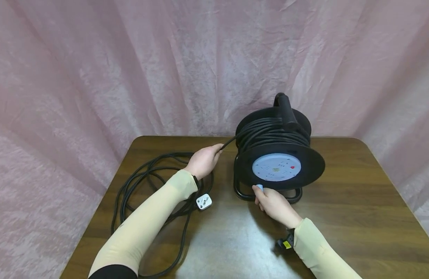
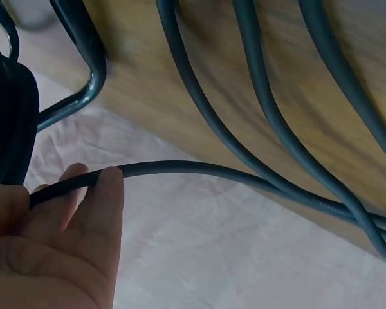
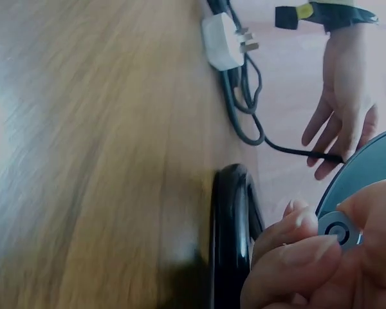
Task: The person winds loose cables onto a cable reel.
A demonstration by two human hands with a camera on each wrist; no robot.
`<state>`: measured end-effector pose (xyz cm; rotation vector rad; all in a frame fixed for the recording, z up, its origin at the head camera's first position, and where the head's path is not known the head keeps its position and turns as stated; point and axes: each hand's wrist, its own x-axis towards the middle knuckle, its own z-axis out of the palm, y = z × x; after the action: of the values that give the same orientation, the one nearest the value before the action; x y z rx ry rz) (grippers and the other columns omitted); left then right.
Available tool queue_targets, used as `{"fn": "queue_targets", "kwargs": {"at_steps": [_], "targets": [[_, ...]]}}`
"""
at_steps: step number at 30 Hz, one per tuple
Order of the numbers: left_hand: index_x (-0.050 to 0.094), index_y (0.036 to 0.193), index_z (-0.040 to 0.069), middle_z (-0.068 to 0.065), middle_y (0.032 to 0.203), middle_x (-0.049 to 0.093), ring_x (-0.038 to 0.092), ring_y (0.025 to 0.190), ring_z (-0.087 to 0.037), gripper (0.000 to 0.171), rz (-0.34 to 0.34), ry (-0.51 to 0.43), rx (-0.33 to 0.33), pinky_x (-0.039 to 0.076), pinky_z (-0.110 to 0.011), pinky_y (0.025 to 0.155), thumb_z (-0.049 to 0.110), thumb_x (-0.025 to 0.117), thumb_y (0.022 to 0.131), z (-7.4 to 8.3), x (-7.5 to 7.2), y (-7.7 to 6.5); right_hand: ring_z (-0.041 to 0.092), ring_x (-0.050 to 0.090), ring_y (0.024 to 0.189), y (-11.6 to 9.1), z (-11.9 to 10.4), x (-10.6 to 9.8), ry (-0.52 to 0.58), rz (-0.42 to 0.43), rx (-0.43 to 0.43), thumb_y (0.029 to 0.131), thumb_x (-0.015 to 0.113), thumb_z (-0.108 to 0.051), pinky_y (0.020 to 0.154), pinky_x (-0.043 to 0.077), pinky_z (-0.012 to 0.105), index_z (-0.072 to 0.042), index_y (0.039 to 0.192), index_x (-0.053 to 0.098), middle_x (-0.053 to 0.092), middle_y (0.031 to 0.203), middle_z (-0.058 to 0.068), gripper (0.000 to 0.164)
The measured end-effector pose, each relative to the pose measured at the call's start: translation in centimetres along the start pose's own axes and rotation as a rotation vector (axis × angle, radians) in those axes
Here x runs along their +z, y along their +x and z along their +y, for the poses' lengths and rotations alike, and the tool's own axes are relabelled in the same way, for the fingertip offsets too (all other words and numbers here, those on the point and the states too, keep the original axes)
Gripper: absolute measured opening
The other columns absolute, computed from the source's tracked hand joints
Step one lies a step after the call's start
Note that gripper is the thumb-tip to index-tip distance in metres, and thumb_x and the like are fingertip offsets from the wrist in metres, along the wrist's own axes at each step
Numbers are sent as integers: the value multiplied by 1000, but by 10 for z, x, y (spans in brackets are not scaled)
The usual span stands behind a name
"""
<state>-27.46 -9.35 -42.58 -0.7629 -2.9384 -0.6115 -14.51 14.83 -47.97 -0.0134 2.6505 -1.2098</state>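
A black cable reel [image 1: 279, 164] with a pale blue socket panel [image 1: 276, 167] stands on its tube frame, partly wound with black cable [image 1: 259, 131]. My left hand [image 1: 204, 159] pinches the cable just left of the drum; in the left wrist view the cable [image 2: 180, 167] passes between thumb and fingers. My right hand [image 1: 275, 205] grips the small pale blue crank knob [image 1: 259, 187] at the lower edge of the front disc. The right wrist view shows the round end of that knob [image 3: 339, 230] between thumb and fingers.
Loose cable loops [image 1: 148, 174] lie on the wooden table [image 1: 354, 201] to the left, under my left forearm. A white plug [image 1: 204, 202] rests beside them with its pins up. The reel's black carrying handle [image 1: 287, 112] rises at the top. A pink curtain [image 1: 214, 69] hangs behind.
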Motion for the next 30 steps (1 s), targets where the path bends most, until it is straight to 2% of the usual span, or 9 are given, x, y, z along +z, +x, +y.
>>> {"fn": "queue_targets", "kwargs": {"at_steps": [7, 15, 23, 30], "targets": [[53, 144, 19, -1, 125, 67, 63, 111, -19, 38, 8, -42, -17, 51, -39, 91, 28, 44, 108, 0, -3, -3, 11, 38, 47, 6, -9, 10, 248, -73, 0, 104, 42, -52, 45, 33, 25, 0, 82, 63, 50, 59, -1, 61], [51, 146, 19, -1, 129, 65, 60, 117, -18, 39, 4, -75, -28, 48, -38, 96, 28, 43, 108, -5, -6, -7, 11, 32, 49, 8, -20, 19, 467, -123, 9, 103, 44, -54, 45, 26, 22, 7, 89, 58, 47, 63, 1, 64], [59, 134, 12, -3, 122, 67, 62, 112, -17, 33, -11, -79, -17, 48, -38, 94, 26, 45, 108, -5, -6, -11, 12, 32, 50, 7, -33, 22, 591, -183, -28, 103, 43, -56, 44, 25, 22, 11, 92, 54, 45, 65, 3, 69], [59, 132, 10, -4, 121, 67, 63, 108, -17, 32, -28, -99, 7, 50, -36, 91, 24, 44, 108, 0, -10, -12, 14, 36, 54, 3, -51, 22, 653, -192, -39, 103, 43, -56, 47, 28, 23, 1, 84, 55, 46, 68, 4, 61]]}}
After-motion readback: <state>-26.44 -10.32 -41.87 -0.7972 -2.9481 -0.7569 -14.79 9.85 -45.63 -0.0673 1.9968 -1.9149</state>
